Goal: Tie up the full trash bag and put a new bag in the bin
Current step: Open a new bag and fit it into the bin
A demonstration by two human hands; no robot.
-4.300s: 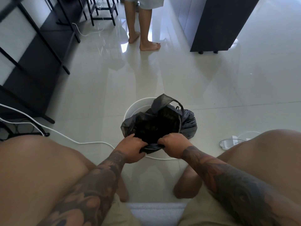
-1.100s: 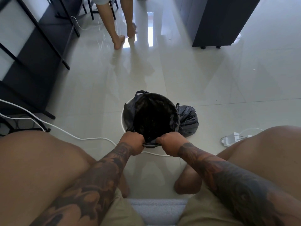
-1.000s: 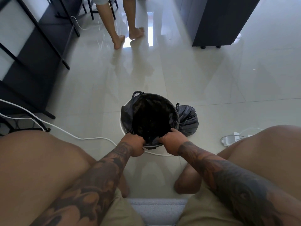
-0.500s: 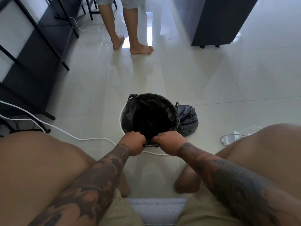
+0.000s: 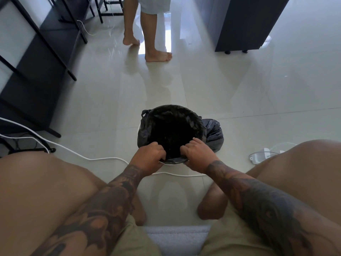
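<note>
A seated person leans over a small white bin (image 5: 167, 163) on the glossy tiled floor (image 5: 239, 85), bare knees at either side of the frame. From the left: black shelving (image 5: 35, 58) stands at 10 o'clock of the bin, and a white cable (image 5: 103, 159) runs along the floor toward the bin's near side. The left hand (image 5: 148, 157), at 7 o'clock on the bin's mouth, is clenched on the near edge of the new black bag (image 5: 173, 130). That bag lines the bin, its crinkled plastic folded out over the rim and hanging down the wall, the inside dark and open; a loop handle sticks out at 10 o'clock. The right hand (image 5: 198, 157), at 5 o'clock, grips the same near edge, fingers curled into the opening. Just beside the bin at 3 o'clock sits the full trash bag (image 5: 214, 133), black, shiny and bunched. A barefoot bystander (image 5: 151, 34) stands at 12 o'clock, a dark cabinet (image 5: 245, 23) at 1 o'clock, and a white power strip (image 5: 260, 156) lies at 3 o'clock.
</note>
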